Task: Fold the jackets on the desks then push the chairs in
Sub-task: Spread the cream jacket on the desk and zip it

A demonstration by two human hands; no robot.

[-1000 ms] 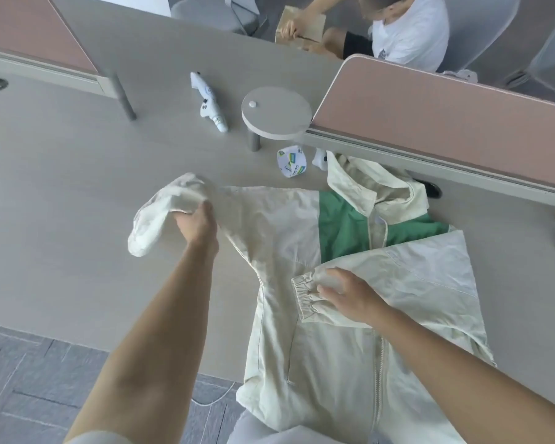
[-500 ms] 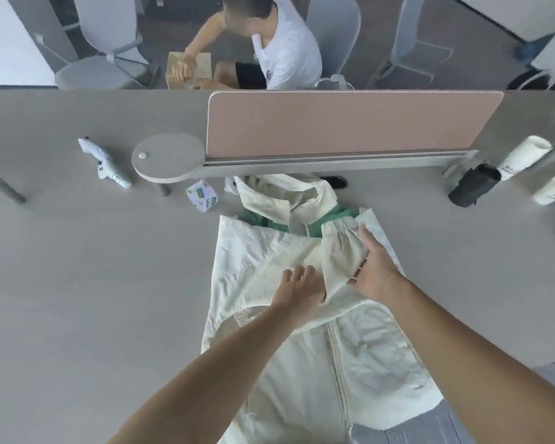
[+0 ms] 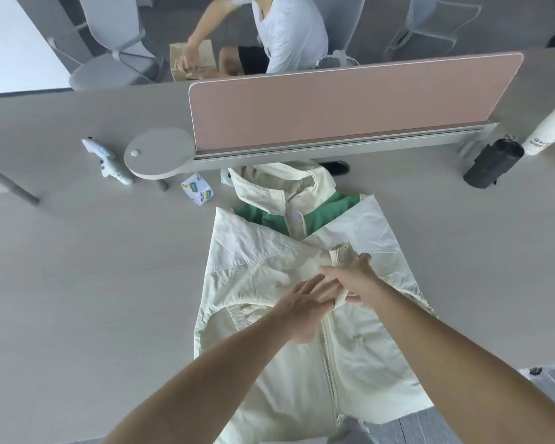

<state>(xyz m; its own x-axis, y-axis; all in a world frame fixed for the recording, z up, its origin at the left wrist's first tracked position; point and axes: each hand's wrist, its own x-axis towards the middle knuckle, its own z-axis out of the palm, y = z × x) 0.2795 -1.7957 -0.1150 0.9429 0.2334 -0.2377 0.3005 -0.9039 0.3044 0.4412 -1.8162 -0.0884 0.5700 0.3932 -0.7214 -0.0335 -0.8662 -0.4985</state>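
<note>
One black bottle [image 3: 494,165] beside paper cup [image 3: 548,129]; left hand [image 3: 302,309], right hand [image 3: 353,277] on jacket [image 3: 263,274].

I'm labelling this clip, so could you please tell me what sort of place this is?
Most likely a shared office: a long desk split by a pink divider screen, with grey swivel chairs on the far side.

My left hand [image 3: 302,304] presses flat on the cream jacket [image 3: 253,251] spread on the desk [image 3: 93,267], while my right hand [image 3: 354,277] pinches its folded sleeve [image 3: 340,254].
</note>
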